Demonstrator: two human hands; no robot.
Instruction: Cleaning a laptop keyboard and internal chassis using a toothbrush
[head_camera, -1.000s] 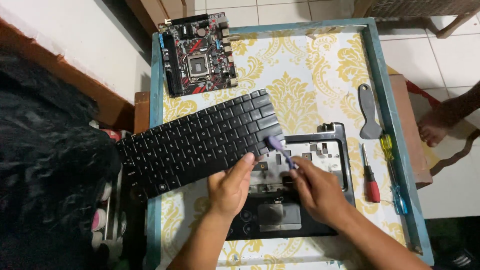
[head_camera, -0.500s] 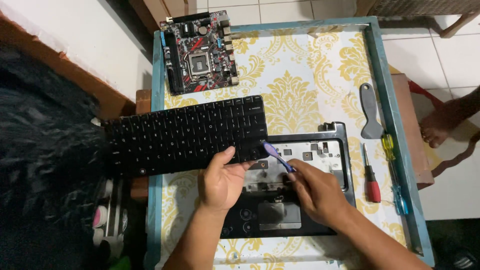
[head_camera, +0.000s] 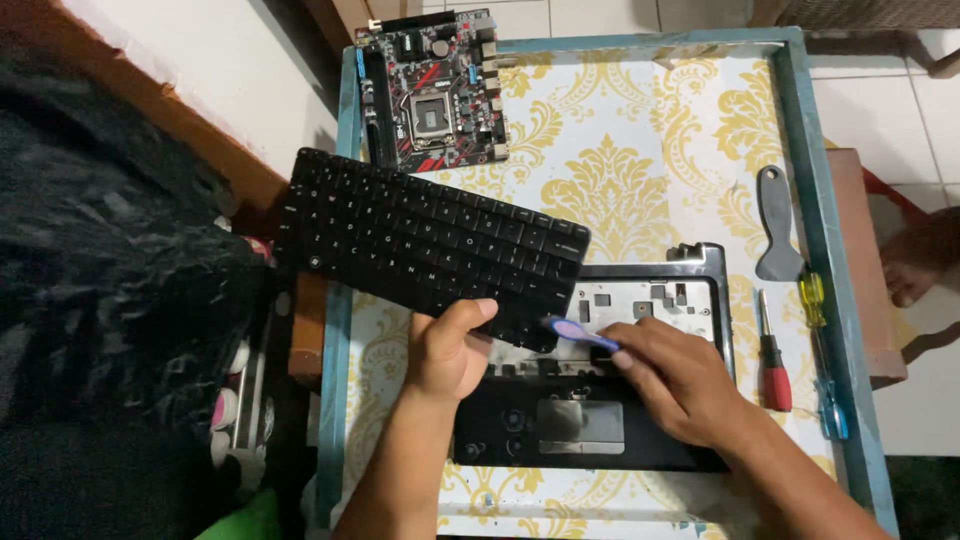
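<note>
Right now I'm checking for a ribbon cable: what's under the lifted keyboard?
Under the keyboard, raised by the left hand, lie the patterned table and the laptop base's metal tray with cut-outs. The right hand works a purple pry tool there. No cable shows; the keyboard's underside is hidden.

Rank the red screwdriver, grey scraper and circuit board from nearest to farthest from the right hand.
From the right hand:
1. Red screwdriver, just to its right.
2. Grey scraper, farther up on the right.
3. Circuit board, at the table's far left corner.
</note>
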